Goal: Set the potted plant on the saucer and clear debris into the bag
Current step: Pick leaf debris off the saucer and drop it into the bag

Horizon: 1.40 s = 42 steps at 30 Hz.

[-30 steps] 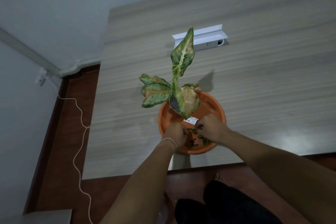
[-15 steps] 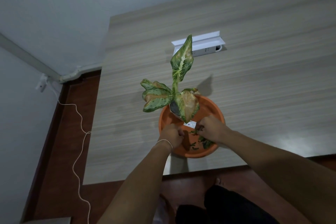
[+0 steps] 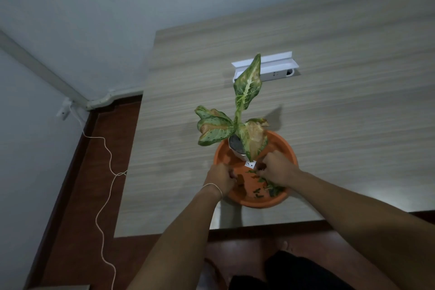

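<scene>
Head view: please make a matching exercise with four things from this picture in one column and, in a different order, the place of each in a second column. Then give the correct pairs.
Things:
1. saucer
2. leaf bits
3. white box
4. cord

Places:
A. on the floor, left of the table
B. on the table behind the plant
C. at the near table edge, under the pot
D. inside the saucer, by the right hand

Pairs: 1-C, 2-D, 3-B, 4-A

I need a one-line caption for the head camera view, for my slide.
Both hands, left hand and right hand, gather leaf debris in the orange saucer holding the potted plant.
</scene>
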Motion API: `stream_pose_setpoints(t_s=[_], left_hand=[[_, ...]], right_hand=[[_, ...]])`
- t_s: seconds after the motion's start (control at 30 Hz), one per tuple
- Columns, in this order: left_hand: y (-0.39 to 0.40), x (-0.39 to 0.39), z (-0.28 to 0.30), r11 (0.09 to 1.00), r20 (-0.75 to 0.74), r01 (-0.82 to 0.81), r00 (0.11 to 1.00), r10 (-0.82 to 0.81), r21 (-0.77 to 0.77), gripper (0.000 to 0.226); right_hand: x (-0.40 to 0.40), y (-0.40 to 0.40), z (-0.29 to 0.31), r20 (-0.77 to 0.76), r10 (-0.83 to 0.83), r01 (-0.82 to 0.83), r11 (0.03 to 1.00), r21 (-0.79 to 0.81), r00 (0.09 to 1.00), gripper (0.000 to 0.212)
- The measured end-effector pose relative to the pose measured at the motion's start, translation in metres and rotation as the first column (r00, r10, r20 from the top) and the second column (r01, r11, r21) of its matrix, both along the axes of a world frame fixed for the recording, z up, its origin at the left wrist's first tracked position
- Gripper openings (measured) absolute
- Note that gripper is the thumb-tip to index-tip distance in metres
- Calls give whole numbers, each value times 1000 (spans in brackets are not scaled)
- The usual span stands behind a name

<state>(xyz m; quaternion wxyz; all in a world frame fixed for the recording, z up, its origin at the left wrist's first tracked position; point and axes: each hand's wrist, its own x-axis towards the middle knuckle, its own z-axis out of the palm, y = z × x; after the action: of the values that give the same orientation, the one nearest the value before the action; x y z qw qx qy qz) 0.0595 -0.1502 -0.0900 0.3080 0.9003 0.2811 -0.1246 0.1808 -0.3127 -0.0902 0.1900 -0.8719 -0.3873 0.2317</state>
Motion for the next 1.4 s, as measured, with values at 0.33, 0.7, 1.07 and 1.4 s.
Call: stream_pose_setpoints(t_s=[0.33,0.7,1.07,1.4], left_hand=[[25,-45,11,992,73,-116,990,120,-52,8],[63,-116,18,970,87,-239,967,242,-43,11],[103,-203,23,931,79,-363,928,365,-36,14],[130,-299,28,874,84,-486,871,485,0,5]], right_hand=[[-27,23,6,-103,-39,42,999,27,994,11],[-65,67,15,-54,35,-30,996,86,998,8],[-127,131,26,-60,188,-179,975,131,980,14],[-202,189,32,-70,354,-340,926,165,932,11]])
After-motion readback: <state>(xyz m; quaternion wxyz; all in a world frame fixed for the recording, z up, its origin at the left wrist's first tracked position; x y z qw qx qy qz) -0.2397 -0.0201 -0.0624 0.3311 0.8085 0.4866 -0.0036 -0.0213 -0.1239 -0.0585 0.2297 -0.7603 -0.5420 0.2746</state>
